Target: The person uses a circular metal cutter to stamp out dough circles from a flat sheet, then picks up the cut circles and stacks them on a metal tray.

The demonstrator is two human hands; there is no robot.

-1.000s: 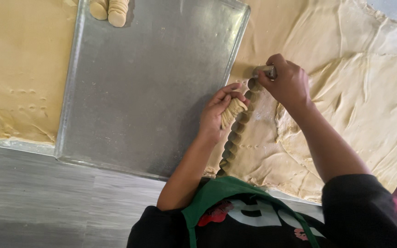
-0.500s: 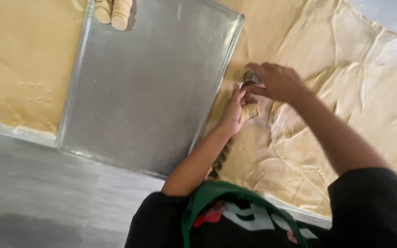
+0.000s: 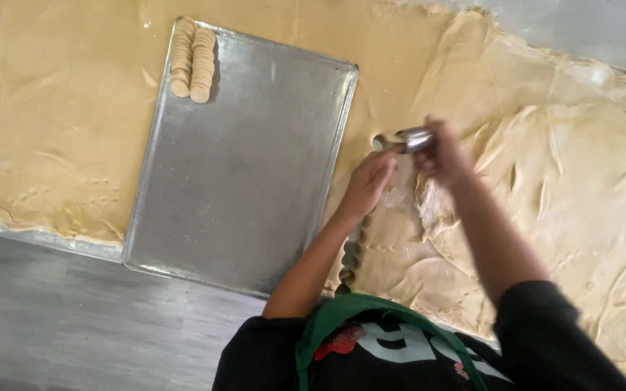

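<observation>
My right hand (image 3: pixel 445 153) grips a round metal cutter (image 3: pixel 409 139) tipped on its side just right of the baking tray (image 3: pixel 240 181). Close below the cutter's mouth is my left hand (image 3: pixel 367 185), fingers curled; whether it holds cut dough is hidden. A wide sheet of rolled yellow dough (image 3: pixel 559 188) covers the table under both hands. A line of round holes (image 3: pixel 347 261) runs through the dough beside my left forearm. Two overlapping rows of cut dough rounds (image 3: pixel 193 61) lie at the tray's far left corner.
The dough sheet continues to the left of the tray (image 3: pixel 45 123). A grey metal table surface (image 3: pixel 52 318) shows along the near edge. My green apron strap and dark shirt (image 3: pixel 400 347) fill the bottom of the view.
The cutter has lifted off the dough and now lies sideways in my right hand. My left hand has come away from the hole line toward the cutter's mouth. The view has shifted right.
</observation>
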